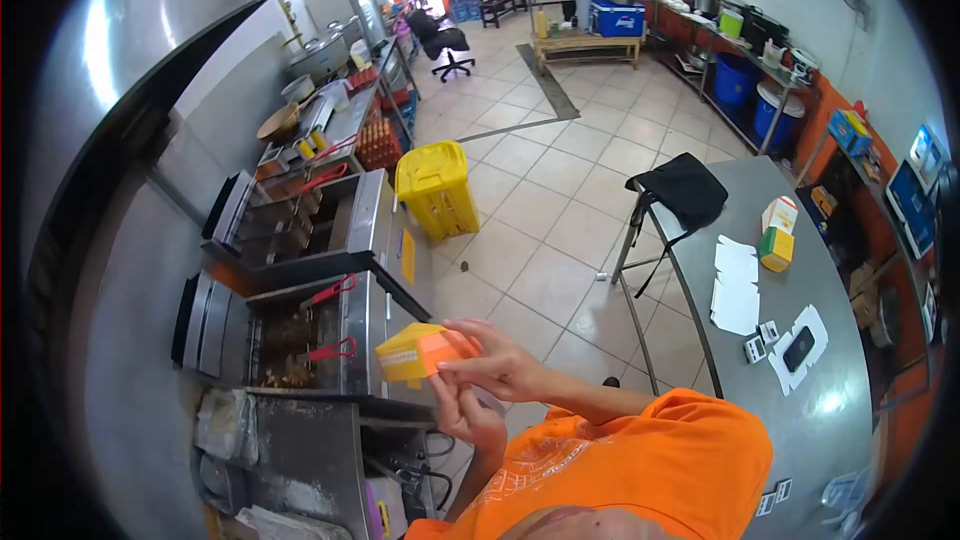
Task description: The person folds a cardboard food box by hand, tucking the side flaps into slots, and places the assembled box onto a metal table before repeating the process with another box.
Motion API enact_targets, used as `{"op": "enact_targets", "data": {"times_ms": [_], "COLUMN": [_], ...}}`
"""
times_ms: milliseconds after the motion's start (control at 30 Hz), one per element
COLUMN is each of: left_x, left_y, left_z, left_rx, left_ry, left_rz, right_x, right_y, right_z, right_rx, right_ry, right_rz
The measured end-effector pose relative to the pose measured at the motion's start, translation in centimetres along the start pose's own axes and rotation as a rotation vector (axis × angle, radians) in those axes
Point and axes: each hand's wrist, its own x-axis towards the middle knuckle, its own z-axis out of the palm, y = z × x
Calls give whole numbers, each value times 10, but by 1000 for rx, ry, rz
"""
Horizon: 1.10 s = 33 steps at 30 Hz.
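In front of the fryers I hold a small yellow and orange cardboard carton (pixel 405 355) up in the air, tilted to the left. My right hand (pixel 495 360) grips its orange end from above and behind, with the fingers bent round it. My left hand (pixel 468 415) is closed at the lower edge of that same end, its fingertips against the card. Just left of the carton is the near deep fryer (pixel 375 315), with red-handled baskets (pixel 330 350) in it. Browned bits lie in the fryer.
Behind the near fryer stands a second fryer (pixel 375 210), beside a yellow bin (pixel 435 180). On the steel table (pixel 800 430) at right lie a black bag (pixel 685 190), a yellow and green carton (pixel 776 248), flat white card (pixel 735 285), small devices and a phone (pixel 799 348).
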Motion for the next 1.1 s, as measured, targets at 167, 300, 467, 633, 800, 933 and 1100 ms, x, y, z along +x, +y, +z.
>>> {"op": "enact_targets", "data": {"times_ms": [167,300,467,633,800,933,1100], "left_x": [10,19,24,33,44,48,41], "left_y": [10,-10,3,-7,12,9,1], "left_z": [-8,-7,8,-7,-5,-13,-31], "left_rx": [105,93,-207,-283,-403,-375,-31], "left_ry": [-214,-228,-59,131,239,216,-82], "left_rz": [144,128,-204,-409,-410,-370,-310], "right_x": [-6,2,-1,2,5,5,21], "right_y": [9,8,8,10,13,17,2], "right_z": [-9,-17,-4,-2,-7,-6,-5], "right_rx": [-9,-110,-174,-310,-318,-317,-352], "right_ry": [79,134,6,72,63,-3,-52], "right_rz": [198,200,-63,-97,-33,-55,-208]}}
